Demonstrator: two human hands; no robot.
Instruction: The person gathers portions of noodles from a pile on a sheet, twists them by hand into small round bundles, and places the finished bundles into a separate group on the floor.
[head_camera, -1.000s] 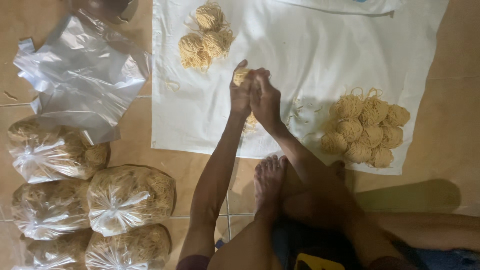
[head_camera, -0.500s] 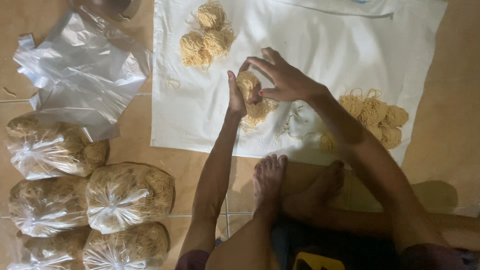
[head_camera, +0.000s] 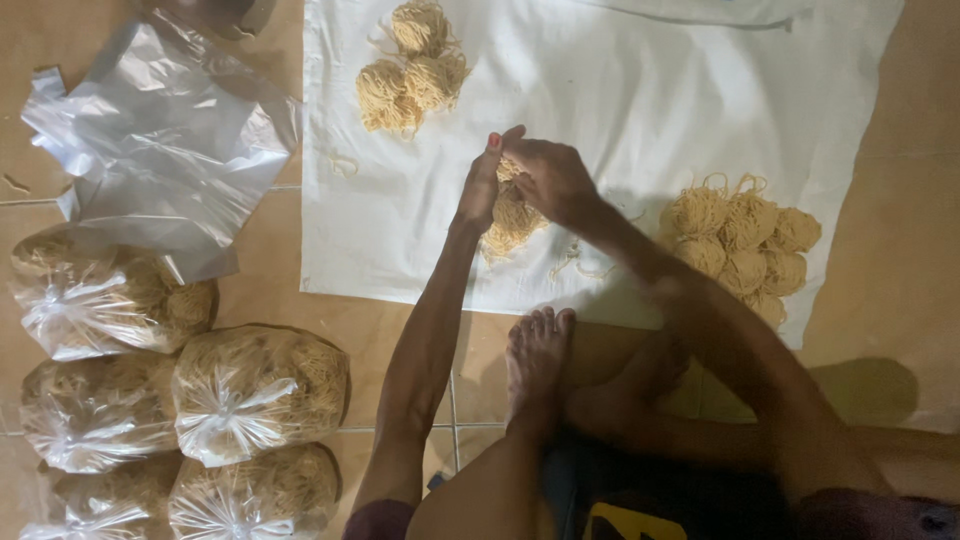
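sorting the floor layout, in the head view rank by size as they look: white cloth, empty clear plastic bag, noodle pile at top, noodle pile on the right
1. White cloth sheet
2. Empty crumpled clear plastic bag
3. Pale yellow dried noodle nest pile on the right
4. Smaller noodle nest pile at top

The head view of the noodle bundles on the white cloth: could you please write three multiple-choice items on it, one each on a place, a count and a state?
1. Where does the larger heap of pale yellow noodle nests lie?
A. on the white cloth's right side
B. on the bare floor tiles
C. inside a bag

2. How many nests make up the small pile at the cloth's top left?
A. one
B. three
C. eight

3. What state are the filled clear plastic bags in?
A. torn open
B. lying untied
C. tied shut

Answers: 1 A, the heap sits on the cloth near its right edge. 2 B, three rounds show. 3 C, each neck is gathered into a knot. Both the left hand and right hand have their grip on a loose noodle bundle.
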